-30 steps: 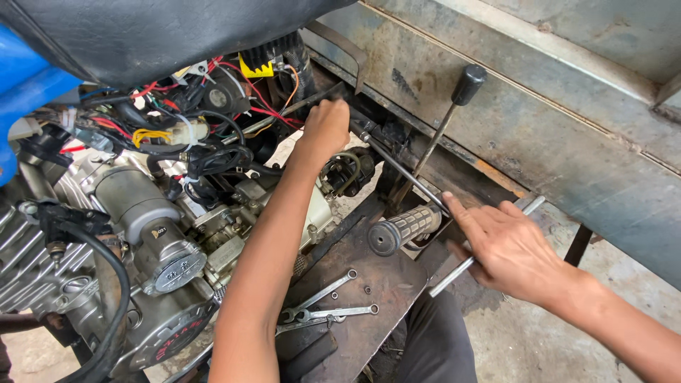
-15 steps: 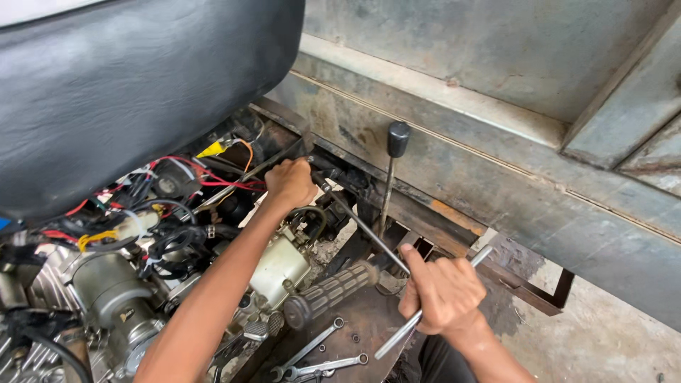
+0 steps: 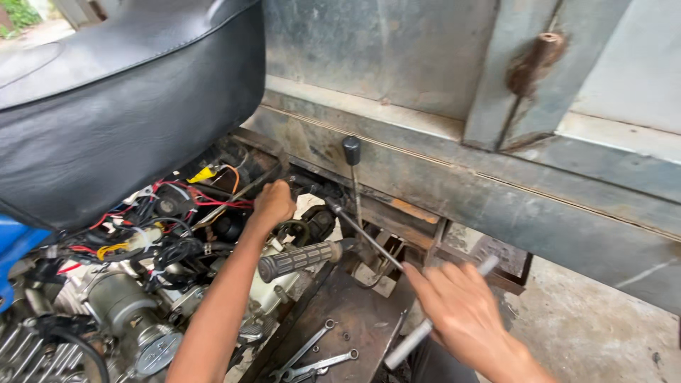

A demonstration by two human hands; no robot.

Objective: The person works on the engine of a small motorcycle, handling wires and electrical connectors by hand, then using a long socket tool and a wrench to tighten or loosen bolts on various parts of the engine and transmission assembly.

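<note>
A: Where's the left hand (image 3: 273, 204)?

B: Deep in the engine bay under the seat (image 3: 120, 92), fist closed among the wires (image 3: 206, 202). I can't tell what it grips; the fingers are hidden behind the knuckles.

A: And the right hand (image 3: 457, 312)?

B: Fingers spread and pointing forward, lying over a pale metal rod (image 3: 425, 330) by the plate (image 3: 355, 319). It touches the rod, but I can't tell whether it has closed on it.

A: How would that rod handle?

B: Stiff and smooth, I'd judge, likely slick with grease. Best gripped mid-length with a full wrap rather than fingertips.

A: What else is near?

B: A ribbed rubber grip (image 3: 298, 260) sticks out between the two hands; it looks soft and non-slip, the easy place to hold. Behind it a thin lever (image 3: 352, 181) with a black knob stands upright. Two spanners (image 3: 312, 358) lie loose on the rusty plate, just beside the left forearm.
</note>
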